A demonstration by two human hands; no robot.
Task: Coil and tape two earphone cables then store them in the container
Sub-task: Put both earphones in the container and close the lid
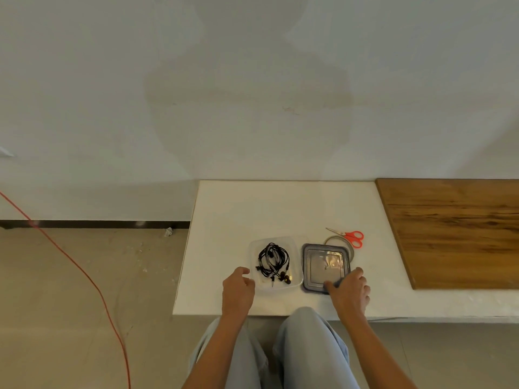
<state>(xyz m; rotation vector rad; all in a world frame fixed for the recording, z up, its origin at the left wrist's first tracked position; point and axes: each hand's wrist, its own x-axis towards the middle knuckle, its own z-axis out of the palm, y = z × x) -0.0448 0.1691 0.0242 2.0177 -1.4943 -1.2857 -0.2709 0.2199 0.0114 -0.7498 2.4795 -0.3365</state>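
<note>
Already the coiled earphone cables (273, 261) lie inside the clear container (298, 259), so the right hand (350, 291) grasps the near corner of the lid (325, 265), probably to close it. The left hand (237, 290) curls beside the container's wall, likely steadying it; whether it pinches, I cannot tell.

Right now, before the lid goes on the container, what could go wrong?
The earphone cables fill much of the container; a loop or plug near the rim might be pinched under the lid.
The lid, gripped by the right hand, partly covers the tape roll; lifting it may nudge the roll toward the scissors.
</note>
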